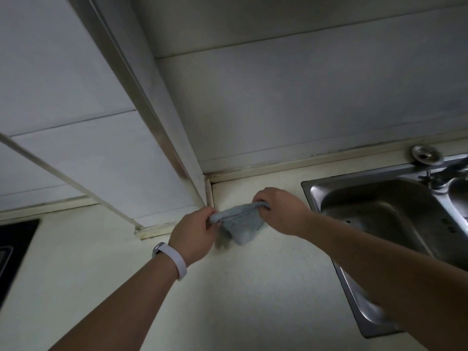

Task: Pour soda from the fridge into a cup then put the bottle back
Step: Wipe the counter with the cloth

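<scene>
Hands grip one grey-blue cloth point(239, 224) above the pale table point(253, 287), near the far wall corner. Left hand point(193, 236), with a white wristband point(177, 260), is closed on the cloth's left end; right hand point(281, 211) is closed on its right end. The cloth's top edge is stretched between them and the rest hangs to a point. A steel sink point(379, 211) sits at right. Soda bottle and cup are out of view.

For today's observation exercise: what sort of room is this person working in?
Most likely a home kitchen: a stainless steel sink set into a pale countertop, tiled walls, and both hands holding a grey cloth.
</scene>
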